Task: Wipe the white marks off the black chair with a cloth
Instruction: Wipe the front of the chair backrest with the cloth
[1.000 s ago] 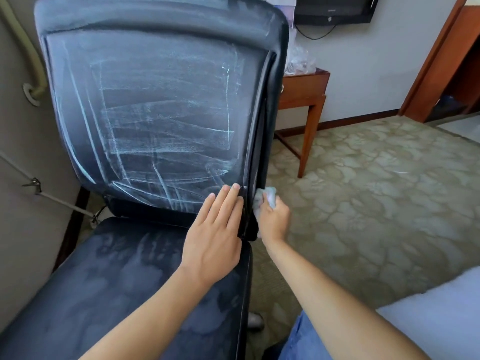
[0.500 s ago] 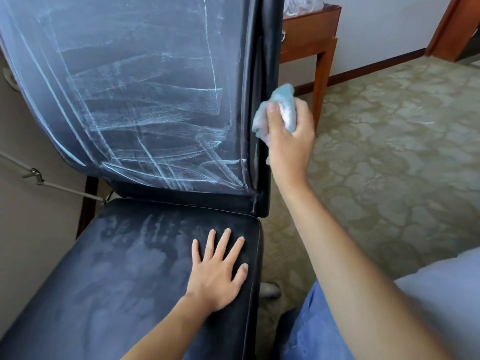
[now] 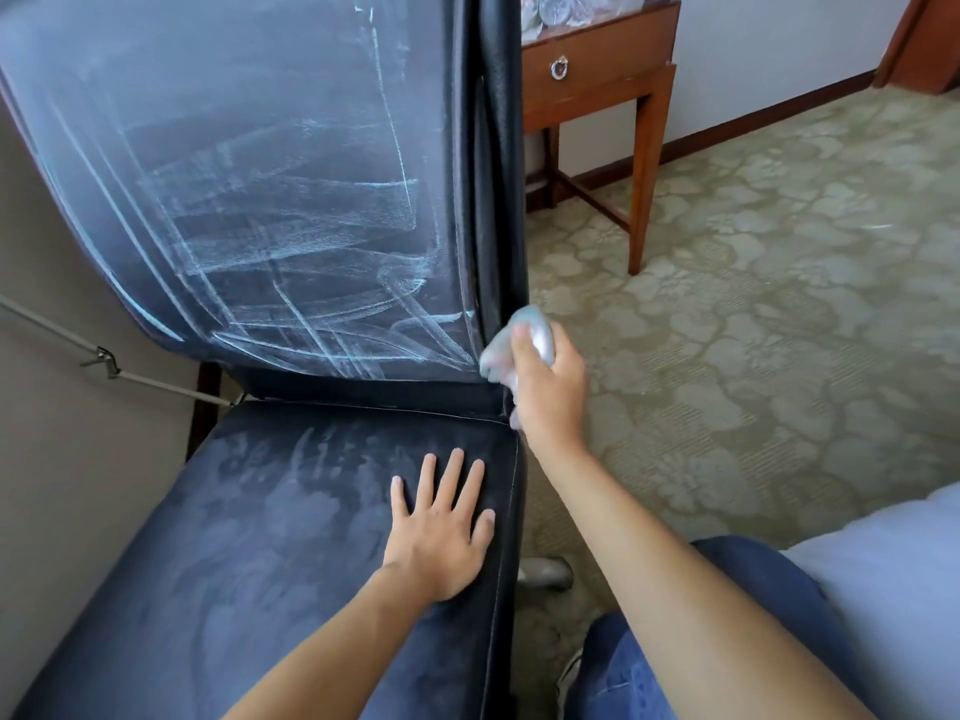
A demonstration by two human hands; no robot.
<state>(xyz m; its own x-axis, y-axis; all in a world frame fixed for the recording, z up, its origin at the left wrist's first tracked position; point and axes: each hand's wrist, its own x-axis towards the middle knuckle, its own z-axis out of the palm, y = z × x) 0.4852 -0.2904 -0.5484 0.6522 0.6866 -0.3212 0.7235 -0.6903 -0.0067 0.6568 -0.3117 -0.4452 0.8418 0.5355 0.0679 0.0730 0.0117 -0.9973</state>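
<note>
The black chair (image 3: 260,537) takes up most of the left half of the view, so I'll place everything off that. Its backrest (image 3: 249,174) stands up at the top and is covered in white marks (image 3: 322,304): long scratchy streaks plus a hazy film, heaviest toward the lower part. The seat (image 3: 223,553) below it has a cloudy white smear all over too.

To the right of the chair there's patterned green carpet (image 3: 779,330), and just behind the chair's right edge sits a wooden side table (image 3: 602,59) with a ring pull on its drawer and some clear plastic stuff on top, cut off by the frame. A pale bed edge (image 3: 893,589) pokes in well right of the chair, next to a blue-jeaned leg (image 3: 634,678).

The left hand (image 3: 441,532) lies flat on the seat near its right edge, fingers straight and spread, holding nothing. The right hand (image 3: 545,387) is at the chair's right side, right where backrest meets seat, with fingers curled tight around a bunched-up light blue cloth (image 3: 524,335). The cloth is pressed against the bottom right corner of the backrest.
</note>
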